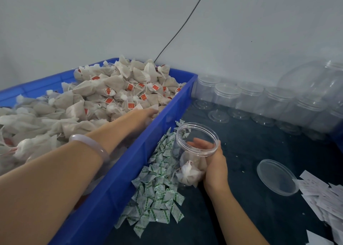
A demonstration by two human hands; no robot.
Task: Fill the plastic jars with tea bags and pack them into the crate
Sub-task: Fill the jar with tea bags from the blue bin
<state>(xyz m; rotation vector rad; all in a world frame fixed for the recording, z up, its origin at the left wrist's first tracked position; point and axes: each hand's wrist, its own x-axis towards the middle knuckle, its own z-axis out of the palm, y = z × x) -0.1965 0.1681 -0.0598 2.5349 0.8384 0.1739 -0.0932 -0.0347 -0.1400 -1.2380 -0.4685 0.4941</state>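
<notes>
1 blue crate [154, 139] sits on the left, heaped with too many tea bags [111, 92] to count. The left hand [146, 113] reaches in among them; blur hides whether its fingers hold anything. The right hand [216, 166] is wrapped around 1 clear plastic jar [185, 152], tilted, with a few tea bags at its bottom. 1 loose lid [277, 177] lies nearby, beside white paper slips [323, 198]. At least 5 empty jars [227, 94] line the grey wall [111, 22]. A pile of green-printed sachets [157, 185] lies on the dark tabletop [250, 148].
</notes>
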